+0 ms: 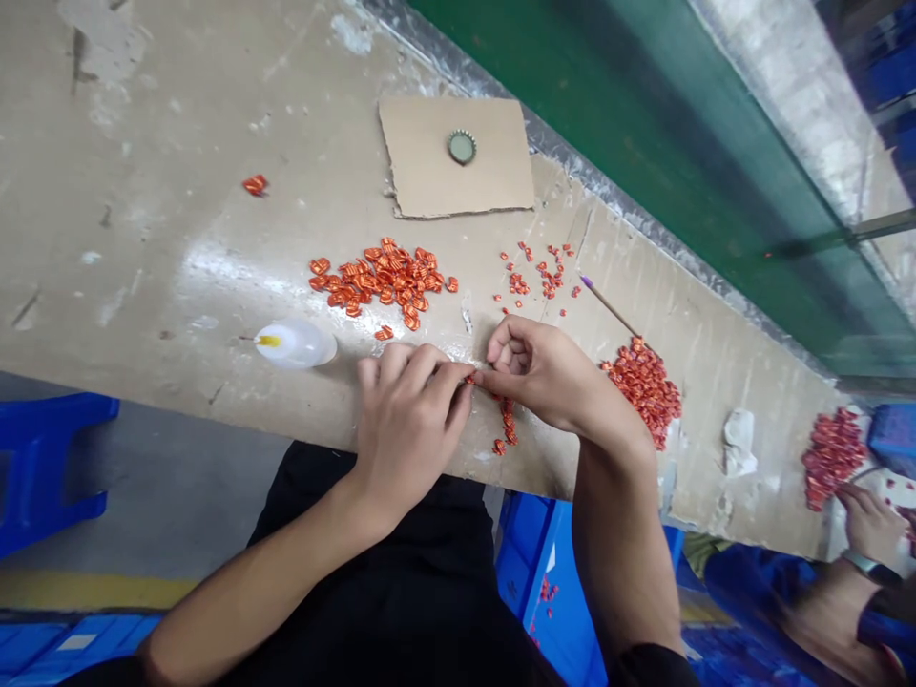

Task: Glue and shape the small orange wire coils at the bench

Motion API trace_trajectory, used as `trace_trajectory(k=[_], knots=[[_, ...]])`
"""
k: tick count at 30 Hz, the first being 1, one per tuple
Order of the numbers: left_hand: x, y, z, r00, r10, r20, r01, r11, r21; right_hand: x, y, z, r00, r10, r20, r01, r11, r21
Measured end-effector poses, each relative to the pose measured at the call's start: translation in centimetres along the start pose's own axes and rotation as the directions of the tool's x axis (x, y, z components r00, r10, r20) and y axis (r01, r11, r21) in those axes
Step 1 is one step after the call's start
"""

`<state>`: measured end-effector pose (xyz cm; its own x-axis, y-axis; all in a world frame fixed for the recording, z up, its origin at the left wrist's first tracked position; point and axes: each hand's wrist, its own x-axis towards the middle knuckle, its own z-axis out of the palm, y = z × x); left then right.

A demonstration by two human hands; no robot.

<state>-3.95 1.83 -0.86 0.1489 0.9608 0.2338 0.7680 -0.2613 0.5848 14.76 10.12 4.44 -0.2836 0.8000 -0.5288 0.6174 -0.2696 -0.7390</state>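
My left hand (411, 405) rests low over the table's near edge, index finger and thumb pinched at a small shiny orange piece (470, 379). From the other side my right hand (548, 367) meets it, fingers curled and thumb tip against the same piece. The fingertips hide most of that piece. A short row of small orange pieces (509, 425) lies just under my right hand. Beyond my hands is a loose pile of larger ridged orange pieces (386, 277). Tiny orange bits (551, 277) are scattered past my right hand.
A white squeeze bottle (297, 343) lies left of my left hand. Farther back, a bottle cap (462, 146) sits on a cardboard piece (422, 181). On the right are a thin purple-tipped stick (608, 303), a dense orange pile (646, 391) and a co-worker's hand (869, 520) by another pile.
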Motion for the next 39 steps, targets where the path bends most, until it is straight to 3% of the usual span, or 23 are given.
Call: trace_trajectory(k=[6,8,10,13,15,18,23,27,30,33,35,39], knots=[[-0.1,-0.1,0.2,1.000,0.001,-0.011,0.000,1.000,0.010,0.7,-1.2,-0.3,0.998,0.027,0.062,-0.018,0.990,-0.142],[-0.1,-0.1,0.2,1.000,0.003,-0.014,-0.003,1.000,0.005,0.0,-1.2,-0.2,1.000,-0.003,0.023,0.007,0.991,-0.133],[-0.2,0.0,0.1,1.000,0.011,-0.008,-0.011,1.000,-0.010,-1.0,-0.9,0.2,0.992,-0.084,-0.099,0.072,0.990,-0.118],[-0.1,0.0,-0.1,1.000,0.020,0.001,-0.020,0.998,-0.056,-2.8,0.1,1.4,0.887,-0.359,-0.291,0.296,0.925,-0.240],[-0.1,-0.1,-0.4,1.000,0.009,-0.013,-0.011,0.993,-0.118,-3.8,1.1,2.6,0.849,-0.479,-0.223,0.396,0.856,-0.334],[-0.2,-0.3,-1.0,0.999,-0.016,-0.044,0.005,0.972,-0.234,-4.9,2.8,4.5,0.846,-0.517,-0.131,0.424,0.801,-0.422],[-0.7,-0.7,-1.6,0.993,0.019,-0.118,-0.053,0.955,-0.291,-6.5,5.8,6.9,0.787,-0.594,-0.164,0.435,0.724,-0.535],[-0.8,-0.8,-1.7,0.994,0.051,-0.098,-0.078,0.951,-0.298,-7.8,8.2,6.1,0.732,-0.632,-0.254,0.388,0.694,-0.606],[-0.8,-0.8,-1.7,0.995,0.033,-0.099,-0.064,0.942,-0.328,-9.3,9.9,4.0,0.668,-0.624,-0.406,0.235,0.694,-0.681],[-0.6,-0.7,-1.6,0.995,0.031,-0.097,-0.061,0.942,-0.331,-10.7,11.1,2.0,0.512,-0.621,-0.594,0.038,0.707,-0.706],[-0.5,-0.6,-1.4,0.995,0.031,-0.099,-0.062,0.944,-0.325,-11.1,11.6,1.5,0.452,-0.633,-0.629,-0.019,0.698,-0.716],[-0.9,-0.5,-1.5,0.990,0.042,-0.133,-0.084,0.942,-0.326,-10.7,11.6,2.4,0.516,-0.619,-0.592,0.010,0.695,-0.718]])
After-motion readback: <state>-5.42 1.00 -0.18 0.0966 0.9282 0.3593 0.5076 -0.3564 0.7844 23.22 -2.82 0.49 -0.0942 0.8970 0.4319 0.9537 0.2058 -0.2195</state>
